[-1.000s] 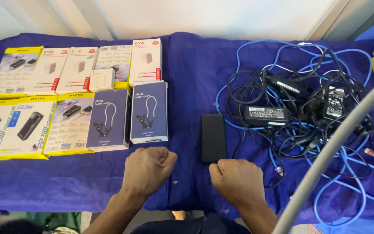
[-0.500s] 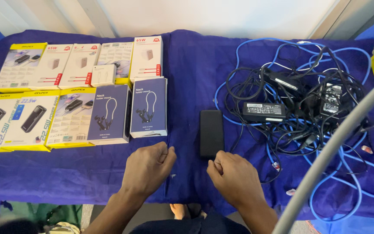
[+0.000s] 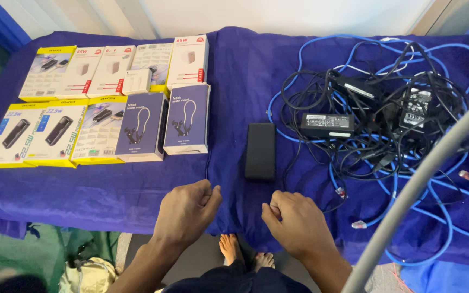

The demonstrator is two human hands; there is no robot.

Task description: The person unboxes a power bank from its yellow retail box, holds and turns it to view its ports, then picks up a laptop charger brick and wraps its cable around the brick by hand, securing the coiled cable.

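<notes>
Both hands rest loosely curled and empty at the counter's [image 3: 109,190] near edge: the left hand [image 3: 187,209] below the boxes [image 3: 187,119], the right hand [image 3: 294,222] just below the black power bank [image 3: 260,151], cables [image 3: 375,125] beyond.

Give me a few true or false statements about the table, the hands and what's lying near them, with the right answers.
1. Both hands, left hand and right hand, are loosely curled at the table's near edge. True.
2. The right hand holds the black power bank. False: it lies untouched on the blue cloth.
3. The cable tangle lies right of the power bank. True.
4. The boxes are stacked in one tall pile. False: they lie flat in two rows.
</notes>
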